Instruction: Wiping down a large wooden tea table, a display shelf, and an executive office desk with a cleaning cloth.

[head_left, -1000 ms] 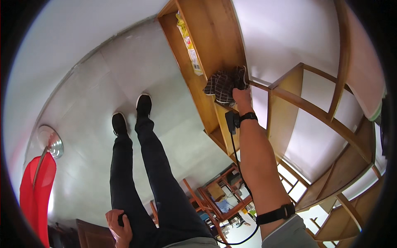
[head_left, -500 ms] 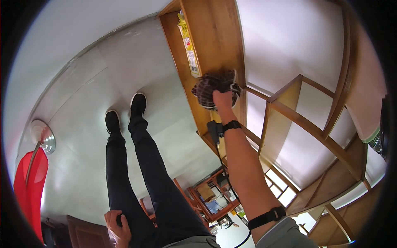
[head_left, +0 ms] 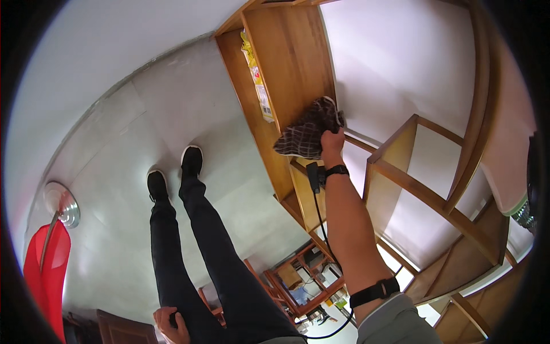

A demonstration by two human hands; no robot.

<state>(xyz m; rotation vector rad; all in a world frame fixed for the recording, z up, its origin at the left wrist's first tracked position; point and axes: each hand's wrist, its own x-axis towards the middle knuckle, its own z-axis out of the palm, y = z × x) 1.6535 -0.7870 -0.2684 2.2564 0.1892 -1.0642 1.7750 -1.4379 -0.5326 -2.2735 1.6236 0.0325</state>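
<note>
A dark brown checked cloth (head_left: 309, 133) with pale lines lies bunched on a wooden shelf board (head_left: 289, 51). Gripping its near right end is my right hand (head_left: 332, 144), at the board's edge beside the white wall. Part of the cloth spreads left over the board's front edge. Low in the view, my left hand (head_left: 170, 325) rests by my thigh with curled fingers. Something small and dark shows between thumb and fingers; its kind cannot be made out.
Yellow and white packages (head_left: 258, 80) stand in the compartment left of the board. Open wooden shelf frames (head_left: 412, 178) rise on the right. A black cable (head_left: 322, 215) runs along my right forearm. A red cloth-like thing (head_left: 48, 258) hangs by a round metal base (head_left: 63, 203) at left.
My right hand has moved right, toward the wall side of the board, drawing the cloth with it. The cloth now lies more stretched out. My left hand stays by my thigh.
</note>
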